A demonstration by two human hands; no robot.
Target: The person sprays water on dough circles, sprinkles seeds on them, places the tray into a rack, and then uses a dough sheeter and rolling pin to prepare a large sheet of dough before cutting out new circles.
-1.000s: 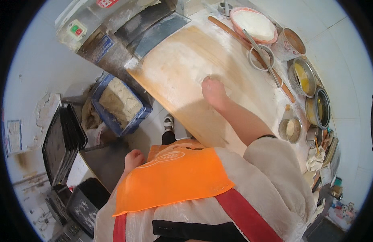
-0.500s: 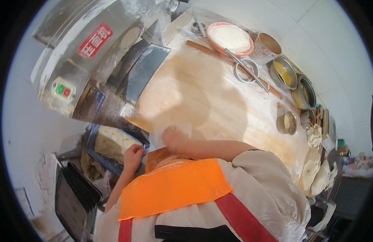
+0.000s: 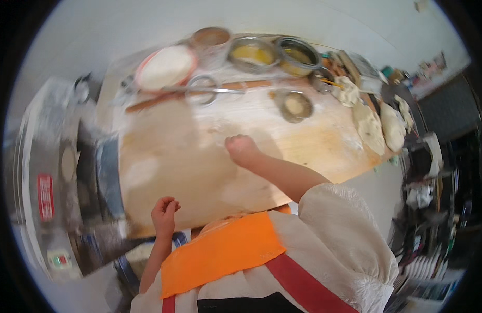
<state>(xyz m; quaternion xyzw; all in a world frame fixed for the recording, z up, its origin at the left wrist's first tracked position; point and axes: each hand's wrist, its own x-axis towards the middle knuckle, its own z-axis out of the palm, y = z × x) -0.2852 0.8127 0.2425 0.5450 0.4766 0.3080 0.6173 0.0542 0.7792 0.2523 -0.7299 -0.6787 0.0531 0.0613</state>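
Head view, left to right: red label (image 3: 46, 196) with pale characters on the dough sheeter (image 3: 40, 135), no brand readable; left hand (image 3: 164, 213) with fingers loosely curled, cannot tell whether pinching anything, near the front edge of the wooden board (image 3: 209, 182); metal bar (image 3: 229, 91) resting across a rolling pin (image 3: 147, 103) and a ring (image 3: 201, 77), apt to slide if bumped. Farther right, right hand (image 3: 242, 149) with fingers tucked in, low over the flour-dusted middle of that board, cannot tell whether touching or holding anything; could tip the metal cup (image 3: 292, 119) beyond by reaching too far.
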